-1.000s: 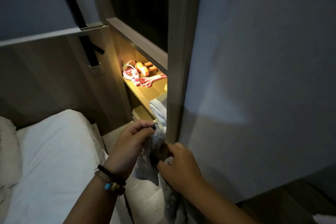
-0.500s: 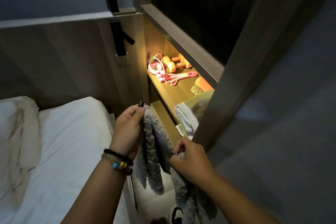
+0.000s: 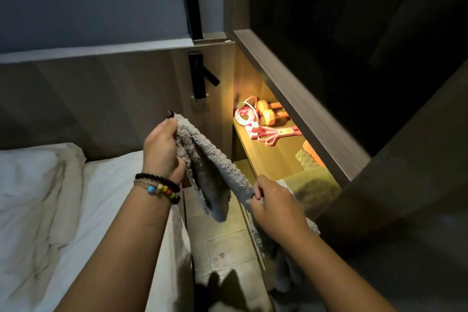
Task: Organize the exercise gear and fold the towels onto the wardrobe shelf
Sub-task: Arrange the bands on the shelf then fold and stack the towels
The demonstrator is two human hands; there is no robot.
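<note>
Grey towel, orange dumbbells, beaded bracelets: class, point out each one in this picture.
grey towel (image 3: pixel 210 167): head view, on the fuzzy stretch between the hands.
orange dumbbells (image 3: pixel 270 117): head view, on the nearer dumbbell's end.
beaded bracelets (image 3: pixel 158 185): head view, on the beads at the left wrist.

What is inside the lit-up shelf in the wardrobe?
On the shelf lie orange dumbbells, a pink skipping rope, a pink band and a folded towel. The door frame covers the rest.
</note>
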